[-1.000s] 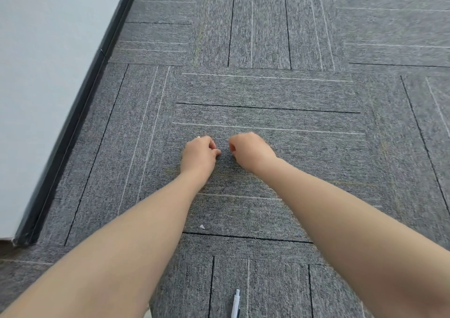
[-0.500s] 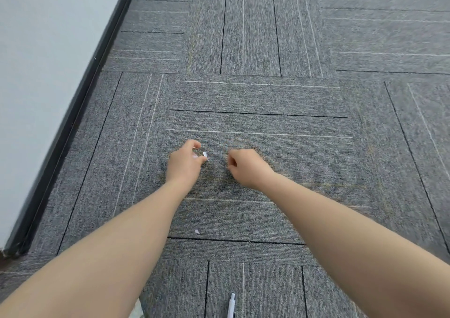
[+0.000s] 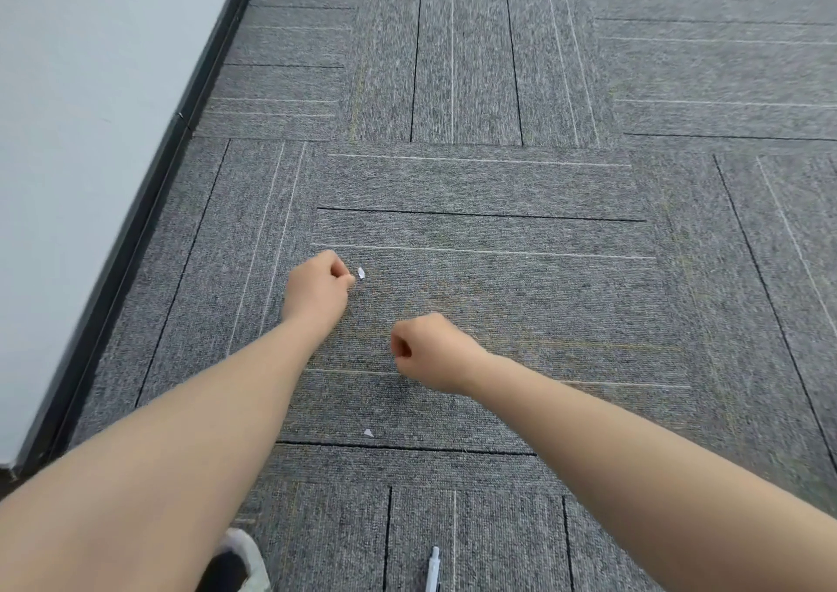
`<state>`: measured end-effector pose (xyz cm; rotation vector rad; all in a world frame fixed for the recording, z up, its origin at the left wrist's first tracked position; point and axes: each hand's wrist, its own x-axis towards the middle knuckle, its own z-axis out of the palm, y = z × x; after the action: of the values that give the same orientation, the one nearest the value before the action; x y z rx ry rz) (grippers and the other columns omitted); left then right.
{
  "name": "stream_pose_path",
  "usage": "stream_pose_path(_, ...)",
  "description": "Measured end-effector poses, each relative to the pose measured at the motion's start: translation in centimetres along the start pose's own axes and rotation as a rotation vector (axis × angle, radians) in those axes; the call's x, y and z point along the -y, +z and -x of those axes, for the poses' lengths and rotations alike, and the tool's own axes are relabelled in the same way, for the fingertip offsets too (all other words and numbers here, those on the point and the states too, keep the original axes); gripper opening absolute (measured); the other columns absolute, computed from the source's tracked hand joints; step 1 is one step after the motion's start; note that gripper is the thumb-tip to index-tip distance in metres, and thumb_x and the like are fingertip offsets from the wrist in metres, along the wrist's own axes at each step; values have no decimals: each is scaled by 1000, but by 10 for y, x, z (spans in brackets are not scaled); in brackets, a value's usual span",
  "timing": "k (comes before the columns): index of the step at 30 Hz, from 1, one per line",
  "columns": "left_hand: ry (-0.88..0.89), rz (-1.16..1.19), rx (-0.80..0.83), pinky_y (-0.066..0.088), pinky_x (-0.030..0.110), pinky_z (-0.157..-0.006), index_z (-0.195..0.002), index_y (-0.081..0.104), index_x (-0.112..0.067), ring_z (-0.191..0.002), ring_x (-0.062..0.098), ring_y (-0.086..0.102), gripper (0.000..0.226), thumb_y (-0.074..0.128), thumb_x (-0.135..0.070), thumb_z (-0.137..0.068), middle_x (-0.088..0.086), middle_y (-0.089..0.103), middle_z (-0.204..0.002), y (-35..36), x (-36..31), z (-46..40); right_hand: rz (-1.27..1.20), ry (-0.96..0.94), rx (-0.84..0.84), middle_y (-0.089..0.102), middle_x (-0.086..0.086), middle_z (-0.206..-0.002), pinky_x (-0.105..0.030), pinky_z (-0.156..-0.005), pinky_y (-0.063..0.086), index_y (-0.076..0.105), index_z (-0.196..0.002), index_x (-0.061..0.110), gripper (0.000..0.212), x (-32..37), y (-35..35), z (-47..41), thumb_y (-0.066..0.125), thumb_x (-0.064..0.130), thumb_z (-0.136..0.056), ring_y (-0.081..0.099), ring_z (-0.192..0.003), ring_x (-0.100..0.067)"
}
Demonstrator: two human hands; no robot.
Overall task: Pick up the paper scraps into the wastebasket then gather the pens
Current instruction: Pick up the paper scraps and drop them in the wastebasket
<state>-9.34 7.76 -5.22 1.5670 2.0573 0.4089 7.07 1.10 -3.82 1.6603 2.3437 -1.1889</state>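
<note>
My left hand (image 3: 317, 292) hovers low over the grey carpet with its fingers curled and thumb against forefinger. A tiny white paper scrap (image 3: 361, 273) lies just right of those fingertips, a small gap apart. My right hand (image 3: 430, 351) is a closed fist nearer to me; nothing shows in it. A second small paper scrap (image 3: 368, 432) lies on the carpet below and between my forearms. The tip of a white pen (image 3: 433, 566) shows at the bottom edge. No wastebasket is in view.
A pale wall with a dark baseboard (image 3: 149, 211) runs along the left side. A white and black shoe (image 3: 240, 560) sits at the bottom left under my left forearm. Grey striped carpet tiles (image 3: 543, 93) stretch ahead and to the right.
My hands were together a second ago and have separated. The right fist has drawn back toward me. A white scrap has appeared beside the left fingertips.
</note>
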Motion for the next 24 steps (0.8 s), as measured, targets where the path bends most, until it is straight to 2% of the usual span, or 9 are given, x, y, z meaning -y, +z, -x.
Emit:
stream_pose_path(4,59,-56,50,40,28,-60,-79,60,-23,-70,11,56,10,62,-22,-88,-4,66,-83,4,-10,-9,26,-63,69,62,-2,-84,-30,-67,47,59,-85,13,8,5,12,6,54,8,-84,58,-80,-22)
stream_pose_path(7,99,-79,60,34,26,-58,-87,62,-19,-73,13,53,4,60,-20,-90,-4,61,-86,8,-15,-10,66,-125,123,60,-1,-80,-29,-65,47,58,-81,15,8,7,17,7,55,8,-82,56,-79,-21)
stream_pose_path(10,119,-64,47,32,23,-54,-95,59,-17,-72,12,53,5,59,-20,-91,-5,56,-81,8,-14,-10,111,-204,212,60,1,-80,-28,-64,43,55,-79,18,11,11,25,10,53,7,-80,53,-77,-19)
stream_pose_path(14,128,-45,79,31,21,-53,-105,56,-18,-67,7,50,14,59,-19,-92,-5,55,-80,8,-12,-14,131,-281,256,63,-1,-83,-36,-68,51,57,-84,15,14,16,38,12,50,3,-79,56,-78,-21)
stream_pose_path(16,131,-38,93,31,20,-53,-105,59,-19,-67,6,49,13,60,-20,-91,-6,56,-80,8,-11,-16,148,-300,258,64,-3,-87,-38,-70,52,59,-92,13,17,17,42,10,50,4,-81,56,-81,-23)
stream_pose_path(19,126,-21,93,36,24,-59,-95,62,-21,-72,10,54,7,63,-23,-88,-2,63,-87,10,-7,-17,187,-321,267,59,1,-89,-33,-68,50,59,-100,13,18,20,46,9,50,6,-86,53,-81,-20)
stream_pose_path(22,131,-27,71,38,26,-68,-92,65,-20,-81,15,57,6,64,-24,-87,-2,64,-91,12,-6,-17,250,-342,242,60,-3,-89,-37,-66,53,56,-93,12,7,21,50,9,51,8,-90,57,-80,-24)
stream_pose_path(24,124,-36,63,36,27,-69,-91,66,-19,-82,15,56,6,64,-23,-88,-3,63,-91,12,-7,-17,291,-351,234,60,-5,-88,-40,-66,55,53,-86,13,8,22,55,7,53,9,-92,59,-80,-25)
